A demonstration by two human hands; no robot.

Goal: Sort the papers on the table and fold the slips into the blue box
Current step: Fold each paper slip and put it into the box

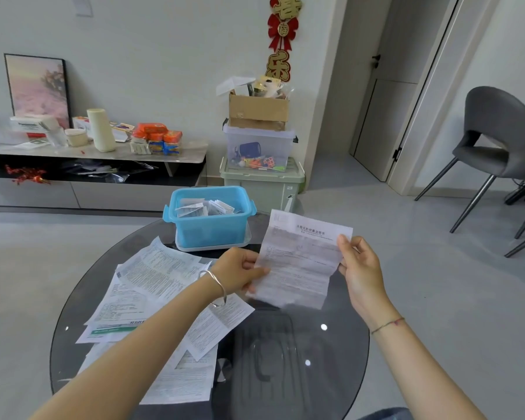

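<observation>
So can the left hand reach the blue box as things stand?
Probably yes: the box sits open just beyond the left hand, with nothing between them. But that hand and the right hand both hold a sheet.

I see both hands lifted over the round glass table (340, 374). My left hand (240, 269) pinches the left edge of a creased printed sheet (300, 262), and my right hand (359, 265) pinches its right edge. Behind it stands the blue box (209, 228) with folded slips (206, 207) inside. Loose papers (146, 286) lie spread on the table's left part.
</observation>
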